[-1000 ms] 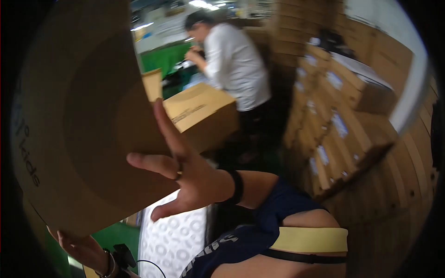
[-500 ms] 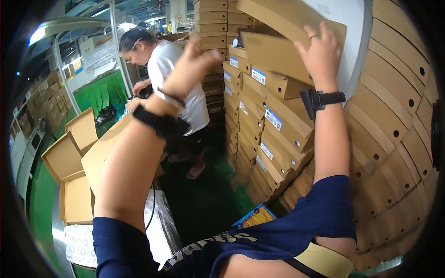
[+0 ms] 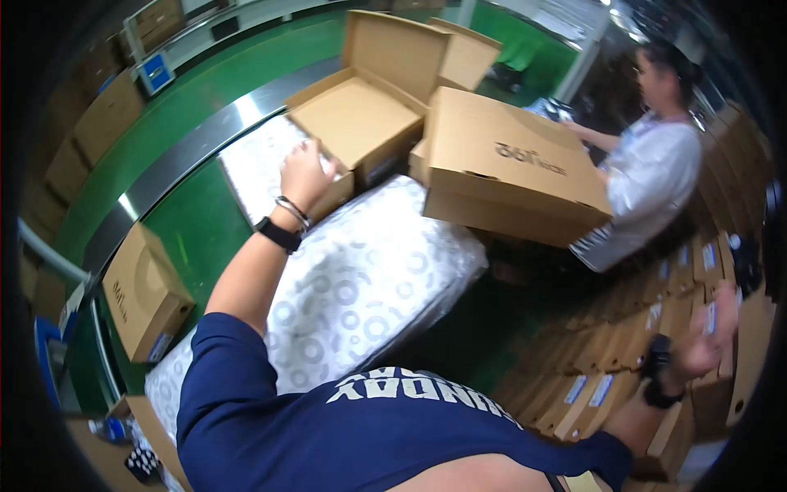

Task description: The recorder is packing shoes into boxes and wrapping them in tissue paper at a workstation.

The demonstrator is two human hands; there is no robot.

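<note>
My left hand point(image 3: 307, 175) is low over the table, at the near left wall of an open cardboard shoe box point(image 3: 357, 115). Its fingers are curled down by a white printed sheet of wrapping paper point(image 3: 252, 168); whatever they grip is hidden. A plastic-wrapped stack of printed paper point(image 3: 352, 287) lies under my left forearm. Off to the right, my right hand point(image 3: 707, 338) is raised beside the stacked shoe boxes point(image 3: 598, 394), its fingers apart and smeared by motion, with nothing in them. A closed shoe box point(image 3: 516, 164) is beyond the paper stack.
Another brown shoe box point(image 3: 147, 291) sits at the left on the green surface. A second open box point(image 3: 471, 53) stands behind the first. At the right, a person in a white shirt point(image 3: 656, 176) works close by. Lower left is a carton point(image 3: 152, 426) with small items.
The view has swung left from the stacked boxes to the table. My left hand has come down from the air to the open box. My right hand has come away from the cardboard lid.
</note>
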